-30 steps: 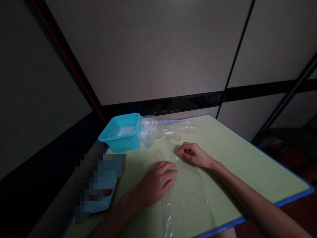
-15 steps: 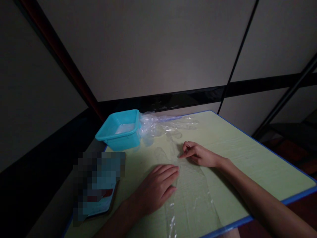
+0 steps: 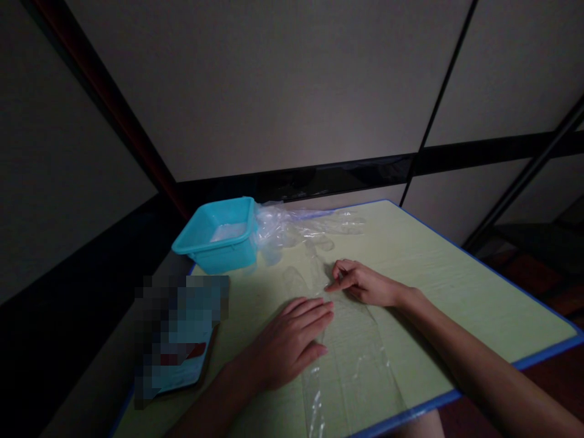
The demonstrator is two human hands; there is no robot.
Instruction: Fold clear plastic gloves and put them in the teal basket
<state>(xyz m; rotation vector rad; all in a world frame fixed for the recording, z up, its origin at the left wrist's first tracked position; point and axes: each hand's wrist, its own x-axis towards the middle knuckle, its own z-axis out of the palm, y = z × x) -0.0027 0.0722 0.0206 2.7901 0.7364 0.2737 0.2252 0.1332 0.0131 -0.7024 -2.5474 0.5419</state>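
A clear plastic glove (image 3: pixel 351 353), long in the cuff, lies spread flat on the table with its finger end away from me. My left hand (image 3: pixel 298 340) rests palm down across its left edge, fingers stretched out and lying together. From the right, my right hand (image 3: pixel 360 283) touches the glove near its fingers. One finger points down onto the film while the others are curled in. I see nothing held in that hand. The two hands' fingertips are close together.
A turquoise plastic basket (image 3: pixel 214 246) with something white inside stands at the far left. Beside it lies a crumpled heap of clear plastic gloves (image 3: pixel 296 225). A phone or tablet (image 3: pixel 182 365), partly blurred, lies left on the yellow-green table (image 3: pixel 456 292) with blue edging. Wall panels rise behind.
My left hand has slid slightly right and forward over the glove. My right fingertip has shifted a little to the left. The whole view has moved slightly.
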